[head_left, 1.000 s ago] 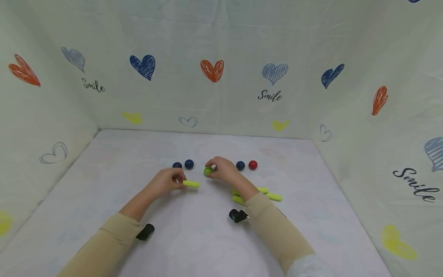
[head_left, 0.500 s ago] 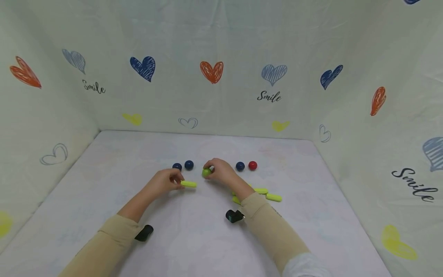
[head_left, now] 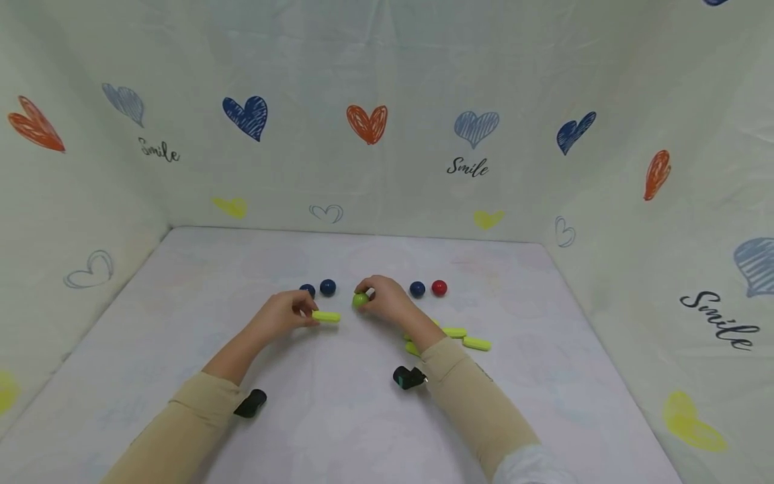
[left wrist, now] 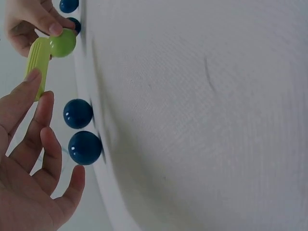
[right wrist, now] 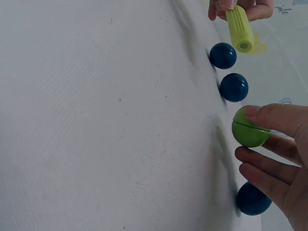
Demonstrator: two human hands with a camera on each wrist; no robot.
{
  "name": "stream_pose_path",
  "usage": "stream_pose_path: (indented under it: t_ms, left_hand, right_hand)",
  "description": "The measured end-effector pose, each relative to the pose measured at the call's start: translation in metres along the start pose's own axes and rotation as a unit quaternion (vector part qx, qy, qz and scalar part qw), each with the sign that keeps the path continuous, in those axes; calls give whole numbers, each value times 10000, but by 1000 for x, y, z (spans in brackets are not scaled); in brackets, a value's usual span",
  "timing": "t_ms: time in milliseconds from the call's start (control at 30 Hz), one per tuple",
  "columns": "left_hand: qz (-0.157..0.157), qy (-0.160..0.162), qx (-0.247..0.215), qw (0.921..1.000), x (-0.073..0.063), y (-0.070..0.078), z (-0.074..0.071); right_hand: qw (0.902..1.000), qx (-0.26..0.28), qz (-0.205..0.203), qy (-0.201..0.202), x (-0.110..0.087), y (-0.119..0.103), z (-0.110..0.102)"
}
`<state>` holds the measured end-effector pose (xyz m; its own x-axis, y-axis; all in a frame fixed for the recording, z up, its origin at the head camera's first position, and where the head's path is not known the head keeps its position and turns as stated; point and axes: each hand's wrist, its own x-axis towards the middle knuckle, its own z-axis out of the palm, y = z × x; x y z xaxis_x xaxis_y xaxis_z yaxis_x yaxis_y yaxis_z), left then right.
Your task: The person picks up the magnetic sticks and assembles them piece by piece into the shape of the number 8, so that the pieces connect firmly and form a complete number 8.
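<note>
Soft, flat light in the head view; both wrist views are dimmer and greyer.
Looks like the light's from above: faint, fuzzy shadows on the table [head_left: 338, 430] by the sleeves [head_left: 181, 420], tiny bright glints on the blue balls [left wrist: 78, 114]. The backdrop [head_left: 417, 60] has a dull greenish tint, and its print [head_left: 719, 319] gets stretched near the right edge. Grooves on the yellow stick [right wrist: 239, 28] and the green ball's [right wrist: 249, 134] seam are readable up close, no real motion smear.
</note>
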<state>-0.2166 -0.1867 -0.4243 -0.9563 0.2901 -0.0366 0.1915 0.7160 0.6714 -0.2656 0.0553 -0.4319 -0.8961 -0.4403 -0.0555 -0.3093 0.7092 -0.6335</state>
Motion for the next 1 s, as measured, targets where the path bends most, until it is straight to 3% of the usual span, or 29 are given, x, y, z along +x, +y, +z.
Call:
stream_pose_path:
  t_ms: [533, 1000]
  left_hand:
    - [-23, 171, -137, 9998, 12, 9, 1]
    - [9, 279, -329, 9991, 20, 18, 14]
  right_hand:
    - [9979, 453, 4, 457, -19, 5, -9]
    - [9946, 798, 204, 635, -34, 6, -14]
